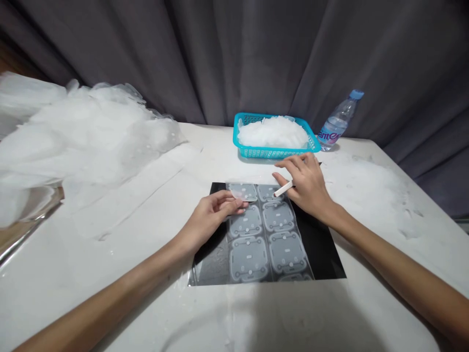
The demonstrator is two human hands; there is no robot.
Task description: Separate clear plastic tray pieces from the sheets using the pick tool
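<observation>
My left hand [223, 208] pinches a thin translucent piece [246, 194] between thumb and fingers, over the upper left of a clear sheet. That sheet [249, 259] bears two columns of rounded-square, grey-looking shapes with small slots and dots. It lies on a black mat [322, 244]. In my right hand [302, 181] is a slim white pen-like tool [283, 188], its near end pointing down-left above the upper right shape. Thumb and forefinger are apart, and the tool rests against the palm side. A dark tip shows behind the hand; what kind of tool it is I cannot tell.
A turquoise basket [276, 154] behind the mat is heaped with thin translucent pieces [273, 132]. Right of it stands a water bottle [335, 124]. A large pile of translucent film [91, 132] covers the left, beside a shiny brown sheet [32, 225]. More film [370, 195] lies right.
</observation>
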